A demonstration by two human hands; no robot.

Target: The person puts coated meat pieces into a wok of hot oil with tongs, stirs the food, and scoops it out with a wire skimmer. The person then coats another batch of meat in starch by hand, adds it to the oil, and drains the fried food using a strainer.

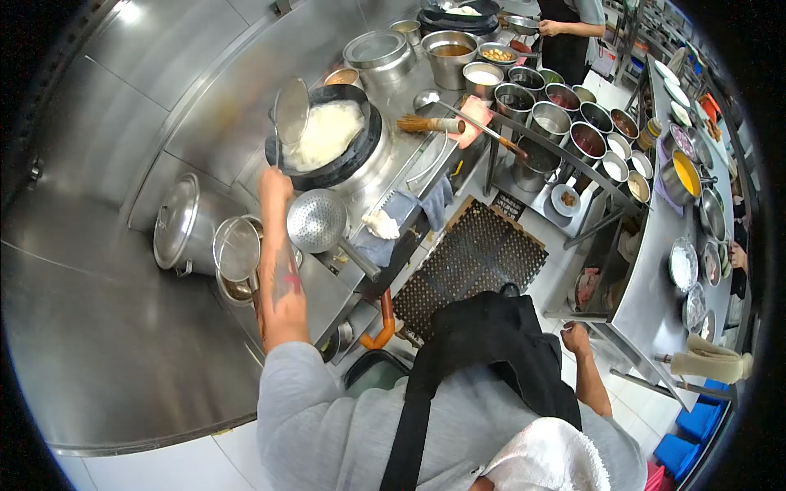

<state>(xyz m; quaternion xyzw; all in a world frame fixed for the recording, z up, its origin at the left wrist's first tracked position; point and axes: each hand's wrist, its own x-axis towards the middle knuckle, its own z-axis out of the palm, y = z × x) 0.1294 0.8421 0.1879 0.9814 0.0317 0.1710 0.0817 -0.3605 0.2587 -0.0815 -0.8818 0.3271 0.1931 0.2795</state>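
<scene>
My left hand is closed around the handle of a round mesh skimmer. The skimmer is tilted up over the left side of a black wok, which holds a pale, foamy white mass. Just below that hand lies a perforated metal ladle, its handle pointing toward the stove's front edge. A second mesh strainer rests beside my left forearm. My right hand hangs at my right side near the prep table's corner, fingers curled, with nothing visible in it.
A lidded pot stands left of the wok. A bamboo brush and a long-handled ladle lie rightward, near several sauce pots. A perforated mat covers the floor. Another person stands at the far stove.
</scene>
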